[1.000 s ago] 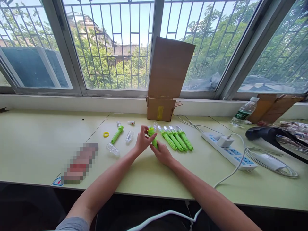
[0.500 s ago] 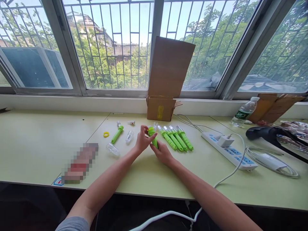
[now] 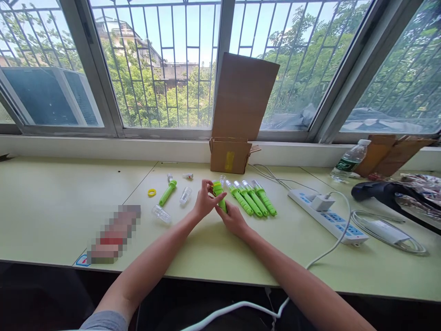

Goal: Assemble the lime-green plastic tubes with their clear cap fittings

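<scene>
My right hand [image 3: 233, 220] wraps around the lower part of a green plastic tube [image 3: 219, 194] held just above the table. My left hand [image 3: 204, 202] pinches at the tube's upper end, where a small yellow bit shows between the fingers. Right of my hands, several finished green tubes with clear caps [image 3: 253, 197] lie side by side. To the left lie another green tube [image 3: 167, 192], a yellow ring [image 3: 152, 192], two clear caps [image 3: 185, 195] [image 3: 161, 213] and a small white part [image 3: 188, 175].
An open cardboard box [image 3: 230, 155] stands at the window sill behind the tubes. A white power strip [image 3: 327, 217] with plug and cables lies to the right, a water bottle [image 3: 348, 161] and a black device [image 3: 382, 193] beyond. A blurred packet [image 3: 113, 233] sits near the front left edge.
My left fingers have shifted slightly on the top of the tube. Otherwise nothing has moved.
</scene>
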A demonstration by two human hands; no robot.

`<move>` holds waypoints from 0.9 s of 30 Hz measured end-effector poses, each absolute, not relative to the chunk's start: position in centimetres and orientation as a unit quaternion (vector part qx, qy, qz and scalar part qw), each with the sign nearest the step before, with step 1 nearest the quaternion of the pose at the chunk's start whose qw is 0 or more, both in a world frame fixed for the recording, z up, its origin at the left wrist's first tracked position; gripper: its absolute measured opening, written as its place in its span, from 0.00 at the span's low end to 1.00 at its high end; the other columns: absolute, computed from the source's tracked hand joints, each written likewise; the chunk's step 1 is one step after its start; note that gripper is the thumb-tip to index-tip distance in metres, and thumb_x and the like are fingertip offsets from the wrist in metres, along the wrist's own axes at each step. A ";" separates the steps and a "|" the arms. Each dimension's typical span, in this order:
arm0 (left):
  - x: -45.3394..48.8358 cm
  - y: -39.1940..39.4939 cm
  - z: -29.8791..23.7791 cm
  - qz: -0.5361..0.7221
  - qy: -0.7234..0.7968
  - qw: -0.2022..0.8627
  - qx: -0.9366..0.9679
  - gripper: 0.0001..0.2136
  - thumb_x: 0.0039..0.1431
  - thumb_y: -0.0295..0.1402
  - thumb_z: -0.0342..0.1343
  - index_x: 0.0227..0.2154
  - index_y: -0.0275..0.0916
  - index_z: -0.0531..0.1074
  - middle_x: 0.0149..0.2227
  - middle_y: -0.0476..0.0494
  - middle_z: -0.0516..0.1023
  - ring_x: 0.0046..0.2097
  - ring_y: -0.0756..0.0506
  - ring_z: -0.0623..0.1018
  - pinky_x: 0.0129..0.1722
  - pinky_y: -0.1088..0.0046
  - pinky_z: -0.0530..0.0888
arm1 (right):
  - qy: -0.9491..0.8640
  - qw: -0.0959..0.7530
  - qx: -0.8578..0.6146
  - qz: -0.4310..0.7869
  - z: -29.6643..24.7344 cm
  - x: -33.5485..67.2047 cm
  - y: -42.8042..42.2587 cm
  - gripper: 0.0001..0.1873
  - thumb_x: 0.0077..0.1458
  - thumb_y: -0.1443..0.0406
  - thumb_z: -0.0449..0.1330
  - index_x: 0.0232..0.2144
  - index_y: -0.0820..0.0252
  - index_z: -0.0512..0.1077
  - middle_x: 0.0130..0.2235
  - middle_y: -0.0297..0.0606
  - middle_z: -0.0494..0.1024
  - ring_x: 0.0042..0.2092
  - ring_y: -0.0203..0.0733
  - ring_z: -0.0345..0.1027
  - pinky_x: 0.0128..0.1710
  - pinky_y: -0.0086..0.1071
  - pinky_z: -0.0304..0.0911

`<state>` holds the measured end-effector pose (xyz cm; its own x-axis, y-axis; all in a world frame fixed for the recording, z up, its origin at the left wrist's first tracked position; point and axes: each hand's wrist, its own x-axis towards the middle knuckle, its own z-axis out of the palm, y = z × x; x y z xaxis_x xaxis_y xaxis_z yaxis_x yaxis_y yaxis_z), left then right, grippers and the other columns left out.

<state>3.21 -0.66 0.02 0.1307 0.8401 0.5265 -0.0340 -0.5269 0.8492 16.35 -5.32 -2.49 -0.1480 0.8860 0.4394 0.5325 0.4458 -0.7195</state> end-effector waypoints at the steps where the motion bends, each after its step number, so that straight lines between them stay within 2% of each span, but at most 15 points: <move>1: 3.2 -0.6 0.0 0.583 0.308 0.375 0.652 0.26 0.43 0.42 0.66 0.36 0.43 0.54 0.31 0.52 0.71 0.32 0.50 0.74 0.23 0.79 0.73 | -0.730 0.437 -0.485 0.204 -2.5 16.4 -5.3 0.14 0.57 0.56 0.53 0.30 0.60 0.68 0.23 0.32 0.68 0.25 0.36 0.56 0.23 0.29 0.54; 8: 3.3 -0.6 0.0 0.578 0.307 0.387 0.649 0.27 0.43 0.43 0.67 0.36 0.43 0.54 0.30 0.51 0.72 0.31 0.51 0.74 0.24 0.79 0.72 | -0.729 0.443 -0.478 0.209 -2.5 16.4 -5.3 0.14 0.57 0.56 0.52 0.32 0.61 0.69 0.23 0.33 0.68 0.25 0.37 0.56 0.24 0.29 0.54; 16: 3.4 -0.8 -0.1 0.592 0.304 0.390 0.637 0.25 0.45 0.42 0.65 0.36 0.43 0.53 0.31 0.51 0.74 0.30 0.51 0.74 0.25 0.77 0.73 | -0.732 0.421 -0.514 0.151 -2.6 16.6 -5.1 0.12 0.55 0.57 0.54 0.26 0.59 0.65 0.20 0.30 0.66 0.23 0.35 0.54 0.23 0.29 0.50; 23: 3.4 -1.1 -0.4 0.588 0.335 0.327 0.659 0.21 0.49 0.42 0.62 0.35 0.43 0.55 0.28 0.54 0.70 0.26 0.53 0.70 0.24 0.79 0.69 | -0.720 0.313 -0.619 0.019 -2.7 16.2 -5.3 0.16 0.56 0.53 0.54 0.32 0.60 0.69 0.24 0.37 0.73 0.25 0.38 0.60 0.24 0.30 0.44; 27: 3.4 -1.4 -0.3 0.582 0.356 0.298 0.667 0.19 0.50 0.42 0.61 0.35 0.42 0.56 0.28 0.55 0.69 0.25 0.54 0.70 0.25 0.79 0.69 | -0.719 0.250 -0.648 -0.021 -2.7 15.8 -5.6 0.15 0.58 0.56 0.52 0.35 0.61 0.70 0.28 0.41 0.76 0.27 0.42 0.65 0.24 0.31 0.43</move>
